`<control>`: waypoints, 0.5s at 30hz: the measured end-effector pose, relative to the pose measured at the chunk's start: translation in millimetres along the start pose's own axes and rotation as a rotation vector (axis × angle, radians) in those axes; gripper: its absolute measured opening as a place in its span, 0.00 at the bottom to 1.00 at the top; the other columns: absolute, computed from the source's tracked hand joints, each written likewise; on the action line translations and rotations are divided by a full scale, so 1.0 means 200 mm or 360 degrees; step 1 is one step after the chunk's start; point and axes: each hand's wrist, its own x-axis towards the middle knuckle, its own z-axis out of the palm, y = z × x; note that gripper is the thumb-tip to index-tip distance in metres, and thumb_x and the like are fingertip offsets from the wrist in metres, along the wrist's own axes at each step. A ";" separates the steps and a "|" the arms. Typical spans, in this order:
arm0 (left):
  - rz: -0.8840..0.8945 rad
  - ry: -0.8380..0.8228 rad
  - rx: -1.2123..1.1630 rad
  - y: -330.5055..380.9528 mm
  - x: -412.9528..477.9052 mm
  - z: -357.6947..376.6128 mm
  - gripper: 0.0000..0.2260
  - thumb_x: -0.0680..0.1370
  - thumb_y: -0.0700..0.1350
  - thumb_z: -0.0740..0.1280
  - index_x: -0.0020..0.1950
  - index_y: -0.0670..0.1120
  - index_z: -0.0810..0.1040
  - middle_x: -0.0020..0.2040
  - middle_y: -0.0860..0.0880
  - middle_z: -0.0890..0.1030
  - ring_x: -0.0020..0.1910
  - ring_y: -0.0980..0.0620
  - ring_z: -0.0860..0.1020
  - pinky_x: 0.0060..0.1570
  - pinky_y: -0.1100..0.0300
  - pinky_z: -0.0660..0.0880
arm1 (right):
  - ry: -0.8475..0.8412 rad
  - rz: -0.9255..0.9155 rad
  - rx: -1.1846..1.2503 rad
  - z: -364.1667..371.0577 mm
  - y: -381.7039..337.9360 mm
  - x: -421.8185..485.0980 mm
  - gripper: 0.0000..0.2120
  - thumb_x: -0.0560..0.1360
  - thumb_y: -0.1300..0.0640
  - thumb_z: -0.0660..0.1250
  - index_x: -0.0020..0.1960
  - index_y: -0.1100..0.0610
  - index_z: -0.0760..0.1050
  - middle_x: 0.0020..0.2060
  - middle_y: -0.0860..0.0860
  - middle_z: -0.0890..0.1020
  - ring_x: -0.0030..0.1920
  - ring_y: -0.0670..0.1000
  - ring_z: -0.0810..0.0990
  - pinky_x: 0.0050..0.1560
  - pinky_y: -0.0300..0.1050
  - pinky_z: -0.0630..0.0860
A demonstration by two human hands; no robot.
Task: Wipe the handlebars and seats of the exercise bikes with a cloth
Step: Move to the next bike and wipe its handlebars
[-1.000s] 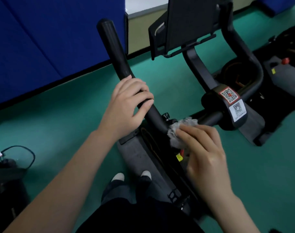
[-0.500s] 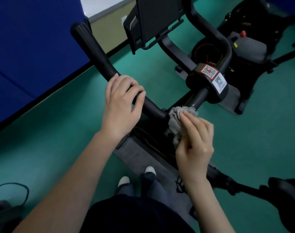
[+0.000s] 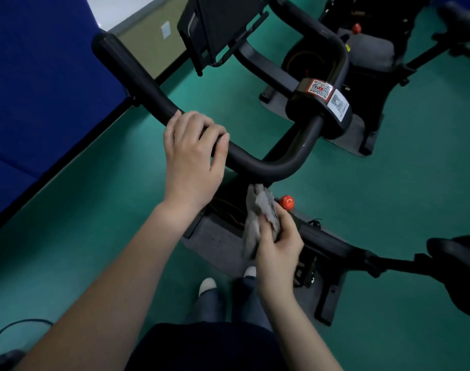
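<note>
Handlebars (image 3: 153, 95) of an exercise bike are gripped by the left hand (image 3: 193, 159), its grip wrapped around the black bar. A crumpled grey cloth (image 3: 258, 212) is held bunched in the right hand (image 3: 278, 242), just below the bar's bend, beside a red knob (image 3: 286, 202).

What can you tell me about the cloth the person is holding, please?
The cloth is a small grey rag, crumpled and wrinkled, soft and thin by the look of it. The right hand grips its lower part, fingers closed around it, with a loose tail hanging below to the left. Its bunched top reaches up to the underside of the black handlebar at the bend, and seems to touch it. A red knob sits just to its right.
</note>
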 end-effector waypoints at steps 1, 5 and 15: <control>0.0009 0.0001 0.0008 0.00 0.00 0.00 0.11 0.80 0.46 0.59 0.48 0.43 0.79 0.47 0.46 0.76 0.56 0.45 0.73 0.70 0.50 0.56 | -0.0004 0.0205 0.0130 0.04 0.00 0.04 0.12 0.77 0.65 0.64 0.58 0.56 0.78 0.53 0.48 0.83 0.56 0.45 0.80 0.59 0.41 0.75; 0.0041 -0.0001 0.0043 -0.01 0.00 0.00 0.11 0.80 0.46 0.59 0.48 0.43 0.78 0.48 0.46 0.76 0.57 0.45 0.72 0.70 0.50 0.56 | -0.0069 0.0516 0.0567 0.23 -0.07 0.15 0.11 0.79 0.66 0.61 0.59 0.63 0.75 0.56 0.58 0.81 0.59 0.54 0.79 0.63 0.47 0.73; 0.0110 -0.0001 0.0121 -0.03 -0.01 0.01 0.11 0.81 0.47 0.58 0.48 0.45 0.78 0.48 0.47 0.76 0.58 0.47 0.72 0.70 0.51 0.55 | -0.0217 0.0639 0.1064 0.25 -0.12 0.17 0.11 0.76 0.75 0.59 0.51 0.65 0.76 0.39 0.54 0.83 0.41 0.50 0.82 0.45 0.40 0.79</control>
